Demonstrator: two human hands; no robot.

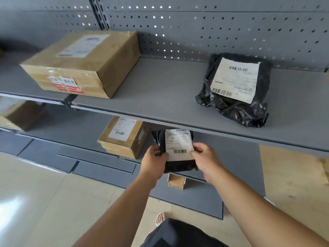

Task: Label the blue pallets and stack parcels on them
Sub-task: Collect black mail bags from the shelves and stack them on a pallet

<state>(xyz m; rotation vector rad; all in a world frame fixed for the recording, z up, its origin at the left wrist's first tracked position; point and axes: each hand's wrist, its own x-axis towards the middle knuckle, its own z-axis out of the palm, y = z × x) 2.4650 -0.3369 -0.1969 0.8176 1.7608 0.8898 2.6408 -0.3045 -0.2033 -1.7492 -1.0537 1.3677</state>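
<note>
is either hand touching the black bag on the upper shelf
No, the black bag lies untouched on the upper shelf; the left hand and right hand grip another black parcel lower down.

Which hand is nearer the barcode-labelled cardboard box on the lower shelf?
Left. The left hand grips the black mailer just right of the cardboard box; the right hand holds the mailer's far side.

Grey upper shelf [160,90], large taped cardboard box [83,63] on its left, black bagged parcel [235,90] with white label on its right, well apart, lower shelf [74,125] carrying 2 cartons, small labelled box [122,138] mid-shelf, blurred box [21,114] far left, beige tiled floor [44,202] below.
</note>
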